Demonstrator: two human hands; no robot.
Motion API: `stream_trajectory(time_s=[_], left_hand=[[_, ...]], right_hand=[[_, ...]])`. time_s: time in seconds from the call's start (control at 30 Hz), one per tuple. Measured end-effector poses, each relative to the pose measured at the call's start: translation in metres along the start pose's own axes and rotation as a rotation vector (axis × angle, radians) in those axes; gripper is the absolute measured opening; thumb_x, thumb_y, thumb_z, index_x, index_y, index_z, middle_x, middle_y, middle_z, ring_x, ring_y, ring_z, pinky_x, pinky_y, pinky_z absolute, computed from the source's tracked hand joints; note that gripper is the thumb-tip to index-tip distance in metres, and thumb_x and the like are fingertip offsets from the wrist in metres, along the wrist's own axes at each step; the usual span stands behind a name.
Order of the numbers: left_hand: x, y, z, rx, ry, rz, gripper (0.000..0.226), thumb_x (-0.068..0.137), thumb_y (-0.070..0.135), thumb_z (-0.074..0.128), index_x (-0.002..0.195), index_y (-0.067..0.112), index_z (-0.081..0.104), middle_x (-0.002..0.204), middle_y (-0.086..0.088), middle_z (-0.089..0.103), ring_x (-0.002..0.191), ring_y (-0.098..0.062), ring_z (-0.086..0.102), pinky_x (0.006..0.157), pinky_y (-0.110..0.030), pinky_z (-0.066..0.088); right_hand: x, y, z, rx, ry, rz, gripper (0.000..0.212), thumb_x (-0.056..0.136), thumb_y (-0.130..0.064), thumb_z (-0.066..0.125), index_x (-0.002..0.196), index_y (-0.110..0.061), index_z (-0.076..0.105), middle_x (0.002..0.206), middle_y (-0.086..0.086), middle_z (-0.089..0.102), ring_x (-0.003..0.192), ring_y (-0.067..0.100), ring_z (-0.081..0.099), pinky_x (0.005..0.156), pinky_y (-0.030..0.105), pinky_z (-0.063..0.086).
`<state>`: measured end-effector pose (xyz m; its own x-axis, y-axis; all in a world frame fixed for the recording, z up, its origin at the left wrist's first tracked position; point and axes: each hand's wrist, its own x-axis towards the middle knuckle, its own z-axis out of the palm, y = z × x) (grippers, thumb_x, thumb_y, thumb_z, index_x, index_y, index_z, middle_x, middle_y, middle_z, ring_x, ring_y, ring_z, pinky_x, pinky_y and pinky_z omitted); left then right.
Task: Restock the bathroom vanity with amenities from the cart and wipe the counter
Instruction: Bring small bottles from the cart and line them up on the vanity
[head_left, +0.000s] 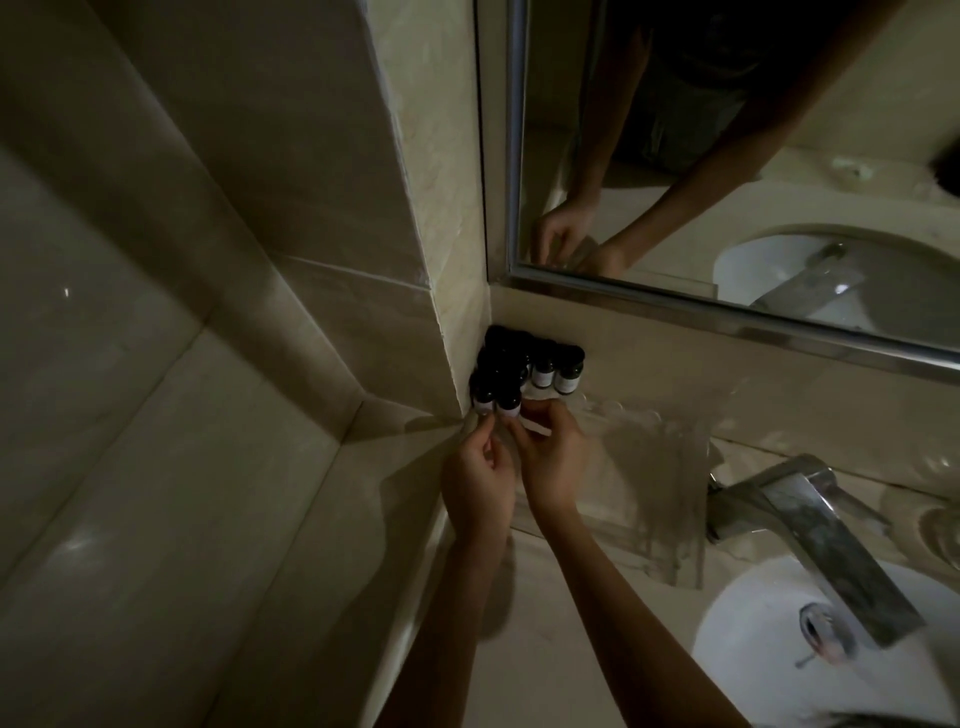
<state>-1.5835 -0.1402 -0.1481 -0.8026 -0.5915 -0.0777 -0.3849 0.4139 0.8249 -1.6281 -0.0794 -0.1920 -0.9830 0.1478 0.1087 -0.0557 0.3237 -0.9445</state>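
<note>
Amenity bottles (524, 364), little dark ones with pale labels, sit bunched on the vanity counter (530, 613), right in the corner under the mirror (727, 156). My left hand (475, 480) has thumb and forefinger pinched on the front-left bottle (483, 400). My right hand (550, 462) is just beside it, fingers curled at the next bottle (508, 402), but it's too dark to tell if they're actually clamped. Chrome faucet (810, 519) and white sink (753, 649) are off to the right.
</note>
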Motion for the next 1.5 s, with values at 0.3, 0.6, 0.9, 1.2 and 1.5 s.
stream_trajectory(time_s=[0.3, 0.6, 0.9, 1.2, 1.5], left_hand=[[-0.015, 0.007, -0.028, 0.126, -0.248, -0.018, 0.04, 0.094, 0.025, 0.054, 0.135, 0.026, 0.054, 0.115, -0.005, 0.069, 0.107, -0.019, 0.063, 0.084, -0.027, 0.046], [-0.107, -0.007, -0.099, 0.054, -0.115, 0.094, 0.028, 0.094, 0.021, 0.059, 0.121, 0.019, 0.065, 0.116, 0.006, 0.067, 0.097, -0.001, 0.061, 0.079, -0.012, 0.046], [-0.198, -0.019, -0.141, 0.053, -0.036, 0.15, 0.017, 0.088, 0.019, 0.065, 0.104, 0.02, 0.072, 0.101, 0.009, 0.071, 0.087, -0.003, 0.064, 0.074, -0.016, 0.047], [-0.274, -0.001, -0.146, -0.057, -0.015, 0.287, 0.012, 0.088, 0.023, 0.066, 0.097, 0.029, 0.07, 0.092, 0.018, 0.069, 0.085, -0.001, 0.065, 0.076, -0.024, 0.054], [-0.357, -0.004, -0.143, -0.081, -0.049, 0.334, 0.014, 0.089, 0.022, 0.065, 0.103, 0.025, 0.069, 0.095, 0.015, 0.068, 0.088, -0.001, 0.063, 0.08, -0.023, 0.055]], right_hand=[[-0.018, -0.019, -0.014, 0.072, -0.036, 0.128, 0.015, 0.085, -0.018, 0.072, 0.098, -0.015, 0.064, 0.091, -0.011, 0.065, 0.087, -0.002, 0.061, 0.077, 0.011, 0.049], [-0.105, -0.029, -0.082, 0.118, -0.077, 0.162, 0.004, 0.083, -0.009, 0.072, 0.085, -0.011, 0.07, 0.084, -0.007, 0.071, 0.076, 0.002, 0.066, 0.068, 0.013, 0.05], [-0.184, -0.067, -0.148, 0.209, -0.116, 0.073, 0.003, 0.084, -0.009, 0.071, 0.081, -0.008, 0.07, 0.082, -0.005, 0.07, 0.073, 0.001, 0.064, 0.065, 0.01, 0.047], [-0.239, -0.099, -0.221, 0.241, -0.163, -0.002, 0.004, 0.085, -0.013, 0.07, 0.082, -0.012, 0.071, 0.084, -0.007, 0.072, 0.074, 0.002, 0.065, 0.065, 0.009, 0.047], [-0.293, -0.104, -0.279, 0.189, -0.15, -0.01, 0.004, 0.086, -0.017, 0.07, 0.088, -0.018, 0.072, 0.086, -0.008, 0.072, 0.078, 0.003, 0.066, 0.068, 0.013, 0.05]])
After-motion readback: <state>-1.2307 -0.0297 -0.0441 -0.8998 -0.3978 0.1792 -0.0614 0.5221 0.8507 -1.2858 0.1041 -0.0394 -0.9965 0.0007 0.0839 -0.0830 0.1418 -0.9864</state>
